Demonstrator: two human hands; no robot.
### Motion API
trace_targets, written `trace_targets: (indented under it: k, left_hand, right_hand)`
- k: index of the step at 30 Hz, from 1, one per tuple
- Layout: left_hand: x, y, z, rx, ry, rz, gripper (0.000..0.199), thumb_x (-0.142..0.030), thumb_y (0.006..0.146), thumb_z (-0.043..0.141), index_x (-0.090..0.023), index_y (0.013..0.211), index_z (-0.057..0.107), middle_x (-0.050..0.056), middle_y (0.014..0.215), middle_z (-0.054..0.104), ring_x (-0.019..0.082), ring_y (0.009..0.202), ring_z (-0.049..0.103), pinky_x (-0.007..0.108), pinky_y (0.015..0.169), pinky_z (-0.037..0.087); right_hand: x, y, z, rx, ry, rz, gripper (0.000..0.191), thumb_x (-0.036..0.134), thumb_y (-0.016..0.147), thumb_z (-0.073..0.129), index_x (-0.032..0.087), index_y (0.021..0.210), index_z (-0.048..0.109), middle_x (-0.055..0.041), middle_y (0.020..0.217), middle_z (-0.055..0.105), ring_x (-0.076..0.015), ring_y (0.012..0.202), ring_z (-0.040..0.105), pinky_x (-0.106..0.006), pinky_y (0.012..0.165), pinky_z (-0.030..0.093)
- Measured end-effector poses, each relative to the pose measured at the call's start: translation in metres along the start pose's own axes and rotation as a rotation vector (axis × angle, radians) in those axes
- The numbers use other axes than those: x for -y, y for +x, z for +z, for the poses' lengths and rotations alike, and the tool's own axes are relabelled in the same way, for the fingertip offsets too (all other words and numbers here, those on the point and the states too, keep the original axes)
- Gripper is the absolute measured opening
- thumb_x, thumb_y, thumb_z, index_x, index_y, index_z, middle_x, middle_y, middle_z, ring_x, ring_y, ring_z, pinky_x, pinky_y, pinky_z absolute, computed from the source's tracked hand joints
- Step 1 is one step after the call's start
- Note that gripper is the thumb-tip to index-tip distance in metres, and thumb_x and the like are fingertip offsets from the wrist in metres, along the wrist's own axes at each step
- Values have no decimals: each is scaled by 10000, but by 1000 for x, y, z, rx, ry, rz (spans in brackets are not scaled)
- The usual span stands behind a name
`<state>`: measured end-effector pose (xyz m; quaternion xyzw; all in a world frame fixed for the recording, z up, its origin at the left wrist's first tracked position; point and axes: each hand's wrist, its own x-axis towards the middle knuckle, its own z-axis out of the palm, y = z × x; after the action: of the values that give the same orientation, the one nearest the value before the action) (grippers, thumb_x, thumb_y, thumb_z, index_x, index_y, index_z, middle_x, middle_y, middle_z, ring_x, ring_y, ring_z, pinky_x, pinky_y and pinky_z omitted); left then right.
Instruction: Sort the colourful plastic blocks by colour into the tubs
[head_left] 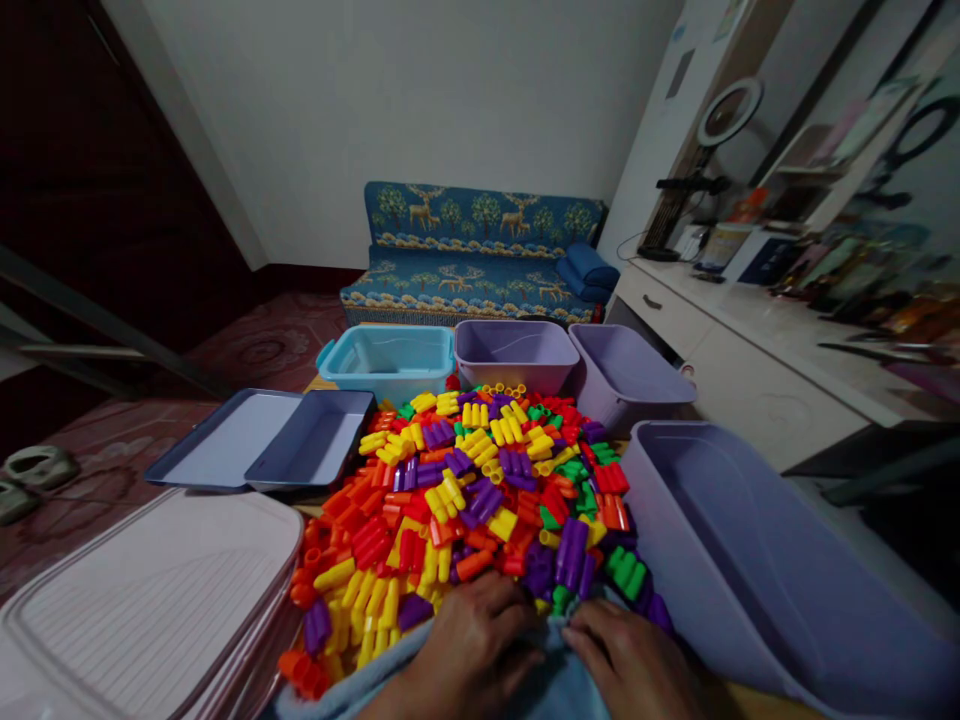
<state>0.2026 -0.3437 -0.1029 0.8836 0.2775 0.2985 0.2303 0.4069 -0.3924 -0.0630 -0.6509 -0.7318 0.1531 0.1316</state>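
A big heap of plastic tube-shaped toy pieces (450, 492) in yellow, orange, red, purple and green covers the middle of the table. Many of the tubes are joined side by side in short rows. At its near edge lies a blue-grey cloth (561, 680), bunched along the front. My left hand (480, 640) has its fingers curled down on the cloth, knuckles up, close to the yellow and orange pieces. My right hand (628, 655) pinches the cloth a little to the right, beside purple and green pieces. The fingertips of both hands are partly hidden.
Behind the heap stand a light-blue bin (390, 382) and two purple bins (517, 375) (634, 395). A larger purple bin (705, 560) is at the right. Dark-blue trays (262, 440) and pale lids (150, 600) lie left. Beyond are a sofa (480, 265) and a cluttered dresser (757, 330).
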Motion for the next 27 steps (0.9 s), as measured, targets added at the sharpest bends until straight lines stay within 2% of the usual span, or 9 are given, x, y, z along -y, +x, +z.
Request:
trace_targets:
  k: [2,5,7,8,11,16,20,24,27]
  left_hand:
    - [-5,5,-6,-25,-10,51,182,-316,841,611,-183,964,628,86,886,680,192,774,624,277,646,466]
    - [-10,17,-23,-96,38,56,120,-289,880,580,-202,940,637,69,874,683,179,767,618,279,646,465]
    - [-6,27,-36,-199,126,0,100,-234,893,555,-214,933,644,70,911,681,192,829,613,314,709,481]
    - [-2,31,-43,-256,173,-34,123,-213,894,547,-220,966,646,79,979,677,210,911,607,350,778,489]
    - [16,37,-54,-359,304,-111,286,-218,873,568,-241,1154,615,104,1235,600,270,1179,511,482,988,427]
    - [34,31,-52,-311,385,-151,462,-292,861,587,-266,1319,527,86,1349,545,295,1311,408,563,1099,310]
    - [34,28,-50,-341,351,-152,396,-271,877,567,-262,1273,560,66,1271,611,275,1284,445,544,1104,311]
    - [35,28,-50,-359,325,-149,341,-243,884,559,-266,1223,592,57,1241,632,269,1276,462,542,1101,313]
    - [36,27,-51,-369,297,-157,385,-265,883,574,-257,1268,558,72,1254,625,273,1280,465,542,1100,315]
  right_hand:
    - [4,7,-8,-49,21,-19,231,243,911,458,267,783,650,6,754,706,-151,679,684,-224,578,473]
    - [8,19,-23,-229,4,38,188,309,912,471,259,823,629,-17,849,690,-167,703,682,-257,611,512]
    - [9,25,-28,-343,-50,129,178,365,874,538,237,964,622,-63,984,673,-200,731,687,-302,621,539]
    - [9,27,-26,-366,-73,168,272,389,848,577,220,1059,605,-91,1056,656,-215,744,690,-320,621,549]
    - [9,29,-12,-340,-96,206,524,387,785,650,186,1252,523,-150,1199,597,-235,763,703,-340,640,572]
    - [17,29,7,-324,-4,152,557,198,762,591,217,1308,488,-133,1238,568,-238,864,695,-358,726,576]
    - [31,41,-10,-419,223,103,430,132,785,489,213,1202,556,-73,1033,634,-137,621,626,-301,666,559]
    - [45,69,-31,-394,496,39,337,183,816,513,205,1140,603,-79,1073,619,-129,684,629,-272,653,559]
    - [55,90,-34,-319,754,51,304,238,810,566,197,1105,627,-79,1084,627,-123,658,621,-255,584,549]
